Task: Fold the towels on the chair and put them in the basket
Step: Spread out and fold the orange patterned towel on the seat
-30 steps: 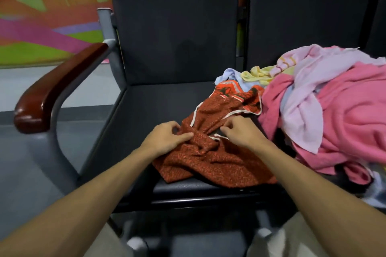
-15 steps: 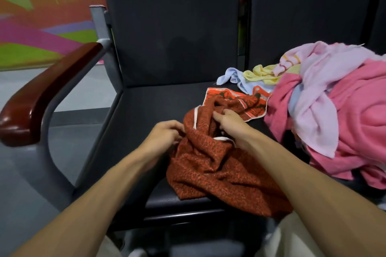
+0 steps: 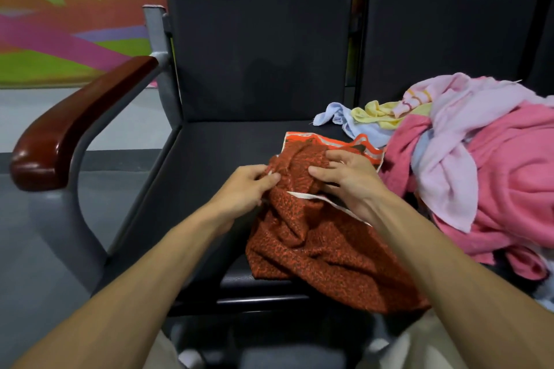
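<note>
A crumpled rust-orange towel with a white hem lies on the black chair seat and hangs over its front edge. My left hand pinches a bunched fold at the towel's left side. My right hand grips the cloth beside it, thumb pressed into the fabric, other fingers spread over the upper part. To the right, on the neighbouring seat, a pile of towels rests: a bright pink one, a pale pink one, a yellow one and a light blue one. No basket is in view.
A dark red wooden armrest on a grey metal frame stands at the left of the seat. Black backrests rise behind both seats. Grey floor lies to the left, below a colourful wall mural.
Both hands have drawn the orange towel up and bunched it between them. My right hand moved from the white hem up onto the cloth. The view has shifted a little to the left.
</note>
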`<state>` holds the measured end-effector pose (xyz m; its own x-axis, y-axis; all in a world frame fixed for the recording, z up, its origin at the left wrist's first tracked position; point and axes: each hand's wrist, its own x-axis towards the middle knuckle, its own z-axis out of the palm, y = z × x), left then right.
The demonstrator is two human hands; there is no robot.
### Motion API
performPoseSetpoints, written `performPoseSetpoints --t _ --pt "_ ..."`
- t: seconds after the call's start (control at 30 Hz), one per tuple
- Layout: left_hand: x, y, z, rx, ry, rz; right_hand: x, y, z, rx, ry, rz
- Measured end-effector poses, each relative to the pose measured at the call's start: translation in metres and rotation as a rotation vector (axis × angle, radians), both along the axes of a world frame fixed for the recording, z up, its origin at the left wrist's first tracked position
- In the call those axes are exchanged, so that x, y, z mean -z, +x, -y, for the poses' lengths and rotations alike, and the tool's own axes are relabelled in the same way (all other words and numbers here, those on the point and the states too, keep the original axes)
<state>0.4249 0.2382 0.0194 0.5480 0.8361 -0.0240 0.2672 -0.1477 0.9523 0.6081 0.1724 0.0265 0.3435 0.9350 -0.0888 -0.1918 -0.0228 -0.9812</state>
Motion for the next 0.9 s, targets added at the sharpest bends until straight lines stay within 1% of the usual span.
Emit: performPoseSetpoints --t 0.07,0.1,0.17,0.23,0.33,0.37,0.4,0.43,0.53,0.6,0.63,0.7,0.77,0.8,0.9 --pt "-0.003 -0.006 -0.006 -0.07 -0.006 0.043 0.001 0.015 0.003 0.073 -0.02 -0.072" --pt "-0.005 -0.01 -0.008 -0.099 -0.039 0.085 0.001 0.021 0.005 0.09 -0.037 -0.091" --pt "-0.007 -0.017 -0.011 -0.118 -0.2 0.227 0.003 0.032 0.008 0.082 -0.097 -0.066" --pt "-0.009 -0.022 -0.013 -0.103 -0.375 0.371 0.007 0.037 0.013 0.043 -0.2 0.007" --pt "-0.013 -0.029 -0.022 -0.142 -0.63 0.596 0.012 0.037 0.016 0.065 -0.329 0.19" --pt "-0.013 -0.032 -0.025 -0.161 -0.698 0.655 0.013 0.037 0.015 0.094 -0.349 0.208" --pt "-0.013 -0.035 -0.028 -0.177 -0.739 0.694 0.011 0.036 0.014 0.113 -0.343 0.177" --pt "-0.012 -0.037 -0.031 -0.19 -0.759 0.715 0.008 0.033 0.013 0.118 -0.308 0.106" --pt "-0.012 -0.043 -0.032 -0.23 -0.744 0.731 -0.005 0.022 0.009 0.129 -0.135 -0.176" --pt "-0.017 -0.045 -0.025 -0.237 -0.669 0.72 -0.015 0.016 0.008 0.149 -0.033 -0.354" --pt "-0.022 -0.045 -0.02 -0.233 -0.61 0.69 -0.02 0.015 0.005 0.129 0.027 -0.403" --pt "-0.037 -0.044 -0.012 -0.249 -0.458 0.59 -0.037 0.013 0.002 0.076 0.151 -0.353" --pt "-0.06 -0.045 -0.011 -0.254 -0.328 0.526 -0.062 0.008 0.002 0.058 0.168 -0.258" --pt "-0.073 -0.047 -0.012 -0.255 -0.294 0.516 -0.077 0.005 0.004 0.096 0.153 -0.207" --pt "-0.117 -0.054 -0.019 -0.275 -0.236 0.537 -0.122 -0.002 0.006 0.317 0.158 0.001"
